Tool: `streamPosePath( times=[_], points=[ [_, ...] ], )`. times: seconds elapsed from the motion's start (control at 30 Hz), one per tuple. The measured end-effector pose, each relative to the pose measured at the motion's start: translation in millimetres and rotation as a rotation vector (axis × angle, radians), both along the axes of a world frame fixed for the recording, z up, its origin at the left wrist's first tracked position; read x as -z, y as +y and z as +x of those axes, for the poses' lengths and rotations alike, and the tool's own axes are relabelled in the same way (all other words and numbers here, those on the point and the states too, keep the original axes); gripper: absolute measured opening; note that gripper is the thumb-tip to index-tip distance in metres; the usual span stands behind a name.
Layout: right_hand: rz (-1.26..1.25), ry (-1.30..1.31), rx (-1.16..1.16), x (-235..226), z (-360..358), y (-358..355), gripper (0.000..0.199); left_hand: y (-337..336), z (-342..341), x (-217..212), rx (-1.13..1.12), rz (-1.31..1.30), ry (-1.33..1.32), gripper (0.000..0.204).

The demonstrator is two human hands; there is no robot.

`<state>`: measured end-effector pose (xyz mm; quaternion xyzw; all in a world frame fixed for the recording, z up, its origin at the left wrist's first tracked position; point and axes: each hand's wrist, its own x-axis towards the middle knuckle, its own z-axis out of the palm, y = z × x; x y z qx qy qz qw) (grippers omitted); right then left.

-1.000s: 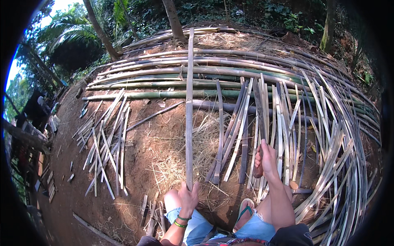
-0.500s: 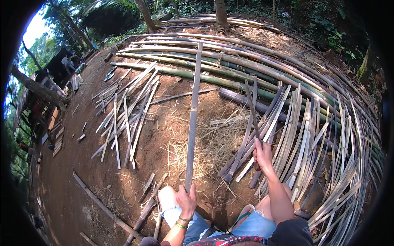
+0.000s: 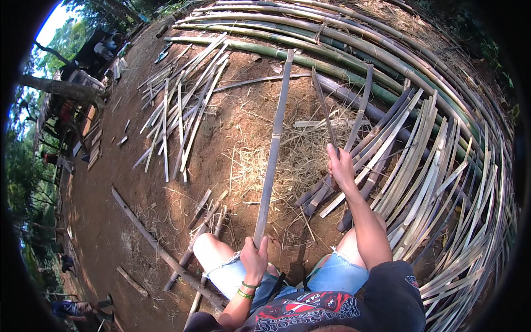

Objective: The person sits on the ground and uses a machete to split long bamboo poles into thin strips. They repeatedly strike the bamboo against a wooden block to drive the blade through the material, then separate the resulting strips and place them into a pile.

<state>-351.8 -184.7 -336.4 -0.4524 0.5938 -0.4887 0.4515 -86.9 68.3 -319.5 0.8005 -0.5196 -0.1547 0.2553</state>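
Note:
My left hand (image 3: 254,260) is closed around the lower end of a long split bamboo strip (image 3: 272,155), which stands up and away from me, leaning slightly right. In my right hand (image 3: 341,169) is the handle of a long dark-bladed machete (image 3: 323,108), its tip pointing away and a little left. The blade and the strip are apart. Beneath the machete lie dry bamboo shavings (image 3: 287,160). Just right of it a few dark split bamboo pieces (image 3: 362,110) lean across the poles.
Long green and brown bamboo poles (image 3: 265,51) lie across the far side. A big heap of split strips (image 3: 420,166) spreads on the right; another pile (image 3: 180,116) lies left. Loose sticks (image 3: 157,249) rest by my left knee. Another person (image 3: 83,309) shows at lower left.
My right hand and the machete have shifted slightly left, nearer the bamboo strip. The view has turned, and another person now shows at the lower left.

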Motion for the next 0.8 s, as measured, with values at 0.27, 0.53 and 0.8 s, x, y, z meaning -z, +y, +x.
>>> streamPosePath(
  times=[0.27, 0.53, 0.8],
  points=[
    [0.010, 0.056, -0.040, 13.7, -3.7, -10.6, 0.054, 16.8, -30.1, -9.2, -0.074, 0.150, -0.023, 0.035],
    [-0.042, -0.057, -0.010, -13.1, -9.4, 0.3, 0.048, 21.5, -55.1, 18.3, 0.100, 0.062, 0.072, 0.032],
    [-0.158, 0.008, 0.156, -37.8, -58.4, 47.2, 0.052, -53.4, -142.1, 105.4, 0.384, -0.103, 0.162, 0.034]
  ],
)
